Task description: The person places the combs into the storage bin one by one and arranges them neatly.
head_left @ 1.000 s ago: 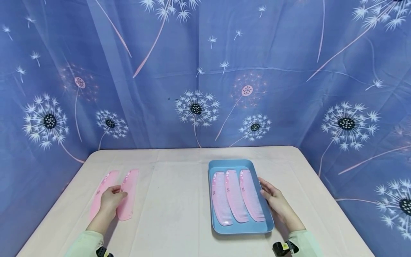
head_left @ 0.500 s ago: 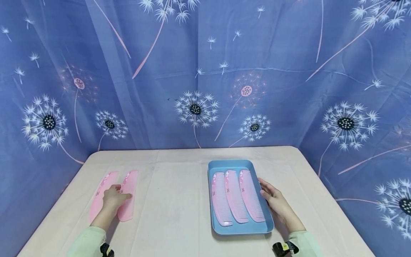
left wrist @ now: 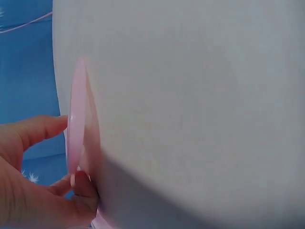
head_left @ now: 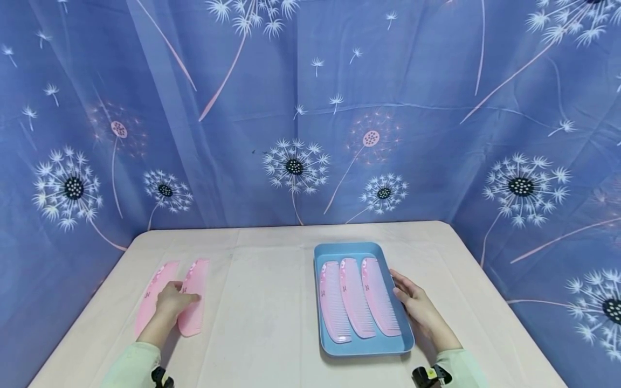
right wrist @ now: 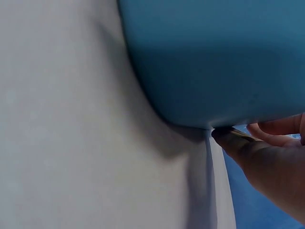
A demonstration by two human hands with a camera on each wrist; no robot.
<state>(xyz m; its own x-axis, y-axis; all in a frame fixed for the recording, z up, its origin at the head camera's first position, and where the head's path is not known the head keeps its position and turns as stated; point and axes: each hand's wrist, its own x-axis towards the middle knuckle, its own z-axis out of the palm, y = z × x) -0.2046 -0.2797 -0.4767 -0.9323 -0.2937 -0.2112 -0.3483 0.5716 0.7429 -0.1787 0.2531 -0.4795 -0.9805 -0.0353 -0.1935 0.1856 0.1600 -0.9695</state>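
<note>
On the table's left side lie two pink combs, side by side. My left hand (head_left: 171, 302) pinches the right-hand comb (head_left: 195, 276) across its width, thumb over the toothed side and fingers at the curved back. The left wrist view shows this same comb (left wrist: 77, 114) nearly edge-on between thumb and fingers. The other comb (head_left: 156, 283) lies just left, partly covered by the hand. A blue tray (head_left: 347, 249) holds three more combs (head_left: 357, 299) in a row. Against the tray's right outer wall rests my right hand (head_left: 419, 307), its thumb tip touching the wall (right wrist: 209, 95).
A pale cloth covers the table (head_left: 262, 302), with a stretch of it between the loose combs and the tray. Blue curtains (head_left: 233, 161) with dandelion prints hang behind and along both sides.
My left hand has shifted slightly right, its thumb reaching farther across the comb. The right hand, the tray and the combs in it keep their places.
</note>
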